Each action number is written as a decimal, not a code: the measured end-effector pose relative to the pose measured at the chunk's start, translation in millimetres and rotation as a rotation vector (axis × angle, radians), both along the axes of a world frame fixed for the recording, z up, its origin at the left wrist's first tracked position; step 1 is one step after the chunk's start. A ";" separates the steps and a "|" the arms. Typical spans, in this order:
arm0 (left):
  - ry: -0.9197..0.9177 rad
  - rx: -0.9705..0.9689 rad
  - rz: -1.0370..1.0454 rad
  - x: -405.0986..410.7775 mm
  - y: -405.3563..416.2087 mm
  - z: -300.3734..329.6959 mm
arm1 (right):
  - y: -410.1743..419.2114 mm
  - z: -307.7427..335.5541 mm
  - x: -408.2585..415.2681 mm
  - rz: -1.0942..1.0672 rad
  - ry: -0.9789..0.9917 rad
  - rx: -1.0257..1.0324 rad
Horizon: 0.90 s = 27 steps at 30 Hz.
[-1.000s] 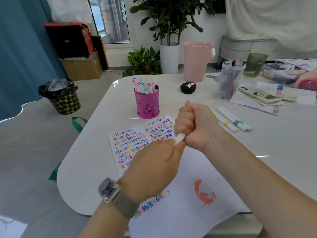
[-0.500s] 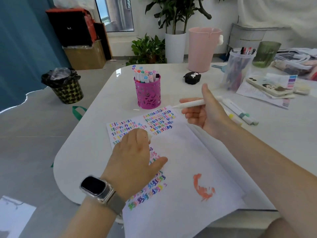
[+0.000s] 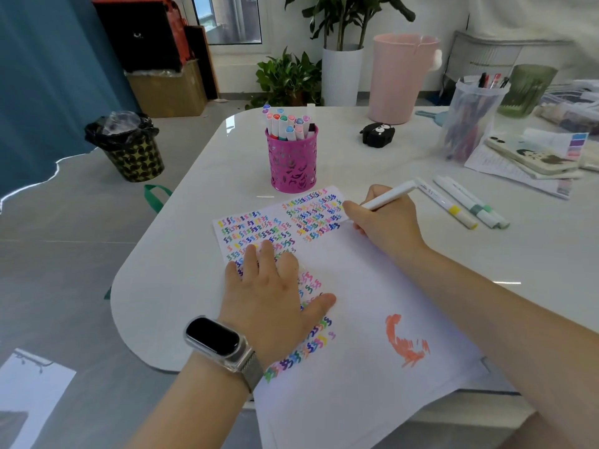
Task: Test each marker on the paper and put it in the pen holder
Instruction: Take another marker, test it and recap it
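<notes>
A white sheet of paper (image 3: 356, 286) covered with small coloured squiggles lies on the table in front of me. My left hand (image 3: 272, 293) rests flat on it, fingers spread over the squiggles; whether a cap lies under it I cannot tell. My right hand (image 3: 385, 222) grips a white marker (image 3: 389, 196) in a writing hold, its tip hidden by my fingers at the right edge of the squiggle rows. A pink perforated pen holder (image 3: 293, 160) stands just beyond the paper with several markers in it. Three more white markers (image 3: 463, 202) lie to the right.
A black case (image 3: 377, 134), a clear cup of pens (image 3: 470, 118), a pink bin (image 3: 402, 79) and a phone on papers (image 3: 531, 157) sit at the back right. An orange scribble (image 3: 405, 341) marks the near paper. The table's rounded edge (image 3: 129, 319) is at left.
A second ago both hands were together on the marker, pulling at its end. My left hand has gone down flat onto the paper, and my right hand has brought the marker down to the squiggle rows.
</notes>
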<state>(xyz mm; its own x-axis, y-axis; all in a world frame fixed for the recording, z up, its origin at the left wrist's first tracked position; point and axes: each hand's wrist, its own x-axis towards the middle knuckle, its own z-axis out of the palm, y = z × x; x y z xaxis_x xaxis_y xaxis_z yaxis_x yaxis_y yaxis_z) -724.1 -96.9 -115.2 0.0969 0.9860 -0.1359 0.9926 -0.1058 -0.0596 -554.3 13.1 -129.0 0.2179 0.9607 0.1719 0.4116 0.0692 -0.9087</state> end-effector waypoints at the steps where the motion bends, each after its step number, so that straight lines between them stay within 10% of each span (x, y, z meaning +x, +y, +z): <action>1: -0.002 -0.004 0.004 -0.1 -0.1 0.2 | 0.7 -0.4 0.2 -0.005 0.011 0.006; 21: -0.049 -0.009 -0.001 -1.5 0.1 1.1 | 1.0 4.5 1.7 0.016 -0.039 -0.001; 27: -0.303 0.197 -0.011 -2.8 -0.8 8.8 | -11.3 34.0 6.2 -0.158 0.515 0.022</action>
<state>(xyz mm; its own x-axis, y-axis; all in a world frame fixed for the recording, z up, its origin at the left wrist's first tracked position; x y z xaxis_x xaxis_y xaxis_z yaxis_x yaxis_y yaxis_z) -726.9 -97.7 -106.4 0.1147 0.9890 0.0931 0.9672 -0.1325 0.2166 -548.1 1.8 -95.1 0.4208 0.9068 0.0243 -0.0803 0.0639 -0.9947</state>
